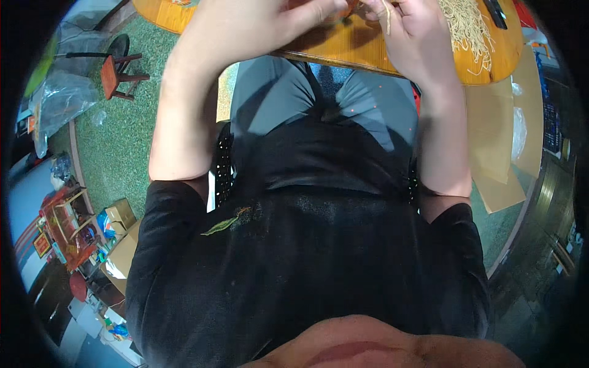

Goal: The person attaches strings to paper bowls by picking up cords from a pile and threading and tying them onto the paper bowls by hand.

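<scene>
At the upper edge, my two hands meet over an orange-brown wooden table. My right hand is closed, its fingers pinching a thin cream-coloured string whose short end hangs down. My left hand reaches across with its thumb stretched toward the right hand. Its fingers seem curled, partly cut off by the picture's edge, and what they hold cannot be made out. Something small and reddish-orange shows between the hands, too little of it to name. A loose heap of cream strings lies right of my right hand.
A black elongated object lies beside the heap. Flattened cardboard leans or lies on the right. On the left are a small wooden stool, clear plastic sheeting and a red shelf unit. My legs are under the table edge.
</scene>
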The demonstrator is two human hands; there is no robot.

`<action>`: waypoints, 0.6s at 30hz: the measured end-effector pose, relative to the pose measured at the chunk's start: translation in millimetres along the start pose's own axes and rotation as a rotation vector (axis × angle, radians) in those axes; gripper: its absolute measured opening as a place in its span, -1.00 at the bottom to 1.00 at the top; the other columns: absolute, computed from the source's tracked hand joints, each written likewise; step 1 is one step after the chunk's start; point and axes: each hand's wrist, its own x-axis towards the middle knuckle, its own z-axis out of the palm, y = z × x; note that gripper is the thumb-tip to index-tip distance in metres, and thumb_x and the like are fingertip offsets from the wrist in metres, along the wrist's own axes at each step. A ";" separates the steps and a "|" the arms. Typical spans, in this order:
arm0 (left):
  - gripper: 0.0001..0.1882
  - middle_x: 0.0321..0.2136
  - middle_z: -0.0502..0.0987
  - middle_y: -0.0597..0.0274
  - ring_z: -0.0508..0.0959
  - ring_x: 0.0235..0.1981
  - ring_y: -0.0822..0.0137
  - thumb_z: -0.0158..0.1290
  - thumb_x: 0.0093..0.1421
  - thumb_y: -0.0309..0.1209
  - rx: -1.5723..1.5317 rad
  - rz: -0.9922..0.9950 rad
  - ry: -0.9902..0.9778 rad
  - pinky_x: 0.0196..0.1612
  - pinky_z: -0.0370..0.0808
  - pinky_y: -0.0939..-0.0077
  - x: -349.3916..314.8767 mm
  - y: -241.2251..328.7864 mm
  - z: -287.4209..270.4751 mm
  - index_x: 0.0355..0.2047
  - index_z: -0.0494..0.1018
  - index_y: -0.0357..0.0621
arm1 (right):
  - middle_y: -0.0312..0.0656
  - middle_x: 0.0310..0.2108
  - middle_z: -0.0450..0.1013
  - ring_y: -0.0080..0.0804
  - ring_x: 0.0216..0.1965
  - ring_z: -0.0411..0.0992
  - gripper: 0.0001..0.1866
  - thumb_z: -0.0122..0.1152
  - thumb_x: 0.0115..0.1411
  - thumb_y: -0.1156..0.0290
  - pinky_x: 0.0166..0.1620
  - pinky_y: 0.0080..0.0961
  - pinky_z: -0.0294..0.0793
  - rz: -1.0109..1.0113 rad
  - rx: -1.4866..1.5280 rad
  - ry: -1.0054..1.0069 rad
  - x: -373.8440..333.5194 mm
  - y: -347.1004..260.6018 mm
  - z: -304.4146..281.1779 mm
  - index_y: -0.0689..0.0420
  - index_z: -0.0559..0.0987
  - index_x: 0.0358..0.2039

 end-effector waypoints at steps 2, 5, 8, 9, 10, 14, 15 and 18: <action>-0.79 -0.55 0.42 0.03 0.45 -0.43 0.00 0.21 0.04 -0.47 -0.067 -0.069 -0.045 -0.23 0.37 0.27 -2.1 -9.0 9.9 -0.45 0.35 -0.22 | -0.05 -0.20 0.43 -0.19 -0.20 0.45 -0.96 0.19 0.20 0.66 -0.10 -0.42 0.45 0.026 0.003 0.000 -2.9 3.1 -2.2 0.26 0.52 -0.38; -0.84 -0.45 0.48 0.05 0.48 -0.33 0.01 0.17 0.04 -0.51 -0.034 -0.021 0.011 -0.09 0.37 0.25 -5.8 -7.3 6.2 -0.37 0.43 -0.22 | -0.06 -0.18 0.43 -0.20 -0.20 0.46 -0.96 0.19 0.21 0.66 -0.09 -0.40 0.46 0.029 0.021 0.022 -4.1 4.6 -2.2 0.27 0.52 -0.37; -0.77 -0.35 0.53 0.08 0.49 -0.25 0.02 0.16 0.02 -0.53 -0.080 -0.017 0.005 0.00 0.37 0.25 -10.9 -9.0 2.9 -0.26 0.49 -0.20 | -0.03 -0.13 0.46 -0.20 -0.16 0.49 -0.96 0.20 0.21 0.66 -0.08 -0.42 0.48 0.129 0.052 0.032 -3.0 4.3 -2.5 0.28 0.52 -0.37; -0.73 -0.32 0.55 0.08 0.51 -0.24 0.03 0.17 0.01 -0.54 -0.112 -0.041 0.013 0.01 0.38 0.25 -11.4 -5.0 3.2 -0.22 0.50 -0.20 | 0.00 -0.08 0.48 -0.20 -0.13 0.51 -0.98 0.21 0.20 0.65 -0.07 -0.43 0.49 0.066 -0.001 0.046 -3.2 6.4 -2.5 0.28 0.54 -0.37; -0.69 -0.29 0.56 0.09 0.52 -0.22 0.03 0.18 0.01 -0.55 -0.144 -0.064 0.021 0.03 0.39 0.24 -11.4 -1.6 4.1 -0.18 0.51 -0.20 | 0.03 -0.03 0.50 -0.20 -0.10 0.53 -0.98 0.22 0.19 0.65 -0.06 -0.43 0.50 0.003 -0.056 0.061 -3.6 8.0 -3.0 0.28 0.56 -0.36; -0.65 -0.25 0.58 0.05 0.55 -0.17 0.02 0.19 -0.01 -0.60 -0.168 -0.098 0.060 0.03 0.39 0.22 -9.9 1.7 13.4 -0.15 0.52 -0.19 | 0.10 0.07 0.50 -0.19 -0.08 0.55 -0.97 0.25 0.19 0.62 -0.05 -0.43 0.51 0.001 -0.051 0.101 -3.2 5.0 -5.9 0.28 0.61 -0.34; -0.63 -0.23 0.58 0.03 0.56 -0.14 0.01 0.20 0.00 -0.61 -0.080 -0.043 0.104 0.03 0.39 0.20 -11.0 -3.0 18.4 -0.12 0.52 -0.19 | 0.10 0.06 0.52 -0.20 -0.10 0.56 -0.95 0.26 0.20 0.61 -0.06 -0.42 0.52 0.004 -0.030 0.177 -3.8 2.3 -4.9 0.29 0.63 -0.32; -0.59 -0.20 0.59 0.01 0.56 -0.10 -0.02 0.22 0.00 -0.60 0.057 0.028 0.149 0.05 0.39 0.16 -9.7 -3.4 26.3 -0.07 0.52 -0.19 | 0.08 -0.03 0.57 -0.24 -0.16 0.58 -0.93 0.27 0.22 0.59 -0.10 -0.43 0.53 -0.006 -0.051 0.287 -5.9 -3.9 -4.1 0.28 0.66 -0.29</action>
